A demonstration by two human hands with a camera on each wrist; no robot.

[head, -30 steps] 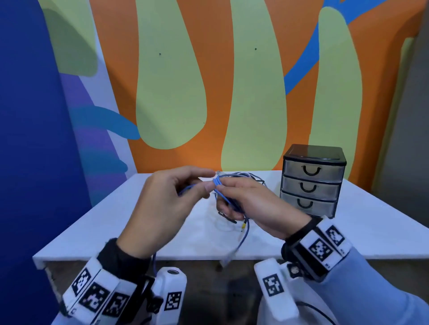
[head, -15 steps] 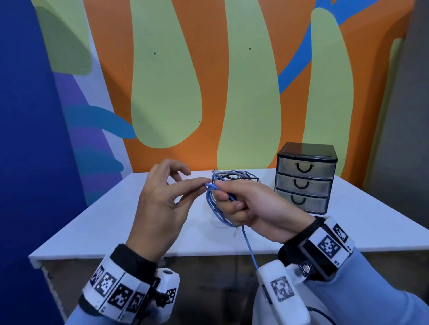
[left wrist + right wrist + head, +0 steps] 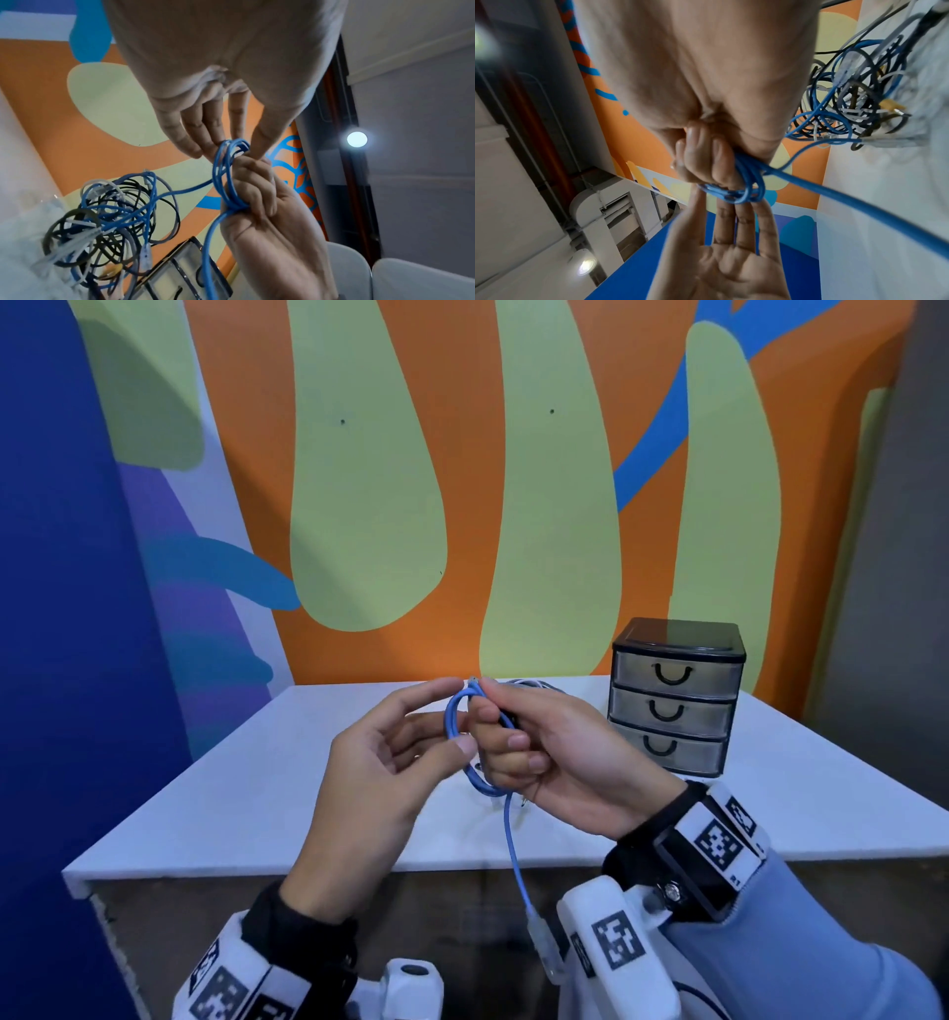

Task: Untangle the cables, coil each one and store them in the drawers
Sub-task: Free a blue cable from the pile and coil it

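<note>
the blue cable (image 3: 464,742) is partly wound: several small loops sit bunched together in the right hand (image 3: 554,762), whose fingers are curled tight around the bundle, up in the air between the two hands and above the near part of the white table (image 3: 246,793). the left hand (image 3: 380,778) is just beside it, fingers fairly straight, with thumb and fingertips (image 3: 191,151) touching the top of the loops rather than clenching them; it looks to be guiding a turn. in the head view one end of this cable hangs straight down from the right hand, ending in a clear plug (image 3: 544,945) near the right wrist, so a length is not yet wound in. the wrist views show another strand running from the coil off toward the pile, and i cannot tell whether it is free of it.

beyond the hands, farther out on the table, lies the tangled heap (image 3: 107,219) of blue, black, grey and white cables, knotted together. to the right of the right hand stands the small drawer unit (image 3: 675,701), its three drawers all closed, and nothing can be seen stored inside.

by my judgement the task is early: one cable is mid-coil, none looks stowed, and the heap remains to be separated, coiled and put away.
</note>
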